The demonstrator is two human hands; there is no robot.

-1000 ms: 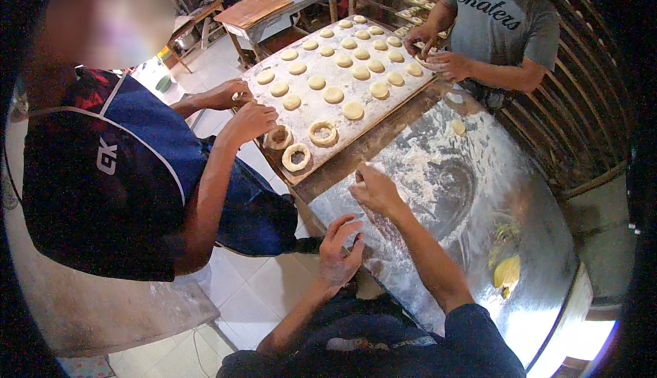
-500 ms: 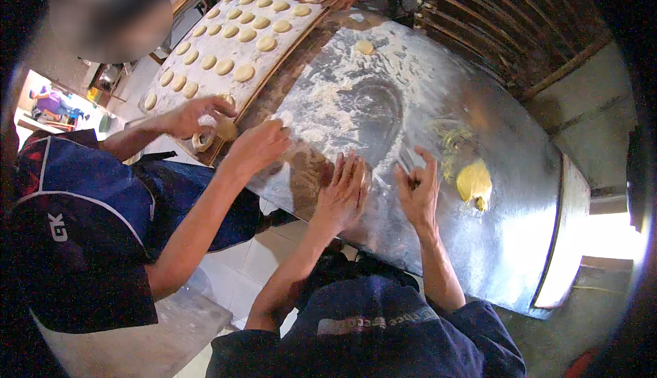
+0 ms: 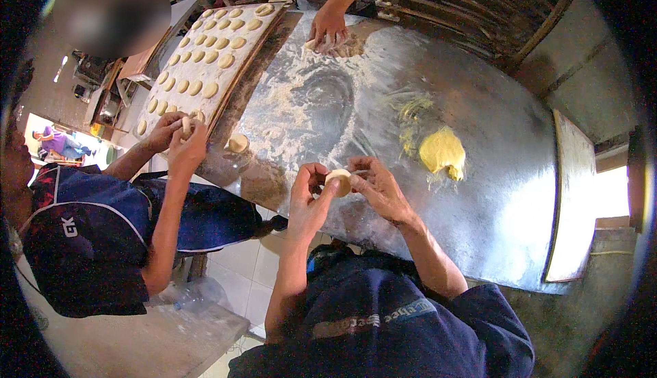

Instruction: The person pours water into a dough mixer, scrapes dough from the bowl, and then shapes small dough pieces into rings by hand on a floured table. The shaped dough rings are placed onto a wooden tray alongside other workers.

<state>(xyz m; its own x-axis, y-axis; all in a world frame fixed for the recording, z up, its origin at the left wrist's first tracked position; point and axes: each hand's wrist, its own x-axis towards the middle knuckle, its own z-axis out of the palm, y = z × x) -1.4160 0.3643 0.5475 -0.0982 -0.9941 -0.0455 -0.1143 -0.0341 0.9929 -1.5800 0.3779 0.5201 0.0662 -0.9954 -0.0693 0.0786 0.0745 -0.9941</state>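
A pale round dough piece (image 3: 338,183) is held between my left hand (image 3: 311,198) and my right hand (image 3: 376,193), thumbs and fingers pinched on it, above the floury metal worktop (image 3: 506,220). Another dough round (image 3: 237,143) lies to the left on the worktop. A lump of yellow dough (image 3: 441,150) rests to the right, beside a greasy yellow smear.
A floured board (image 3: 179,112) with several dough rounds lies at the back left. A co-worker at left (image 3: 82,234) handles dough over it; another person's hand (image 3: 328,29) touches the worktop's far side. Wooden racks (image 3: 465,5) stand behind; a pale board (image 3: 569,200) is at the right.
My hands have come together on a dough round. The far person's hand has moved from the board onto the worktop. The view has shifted, and a dough round now shows on the worktop's left.
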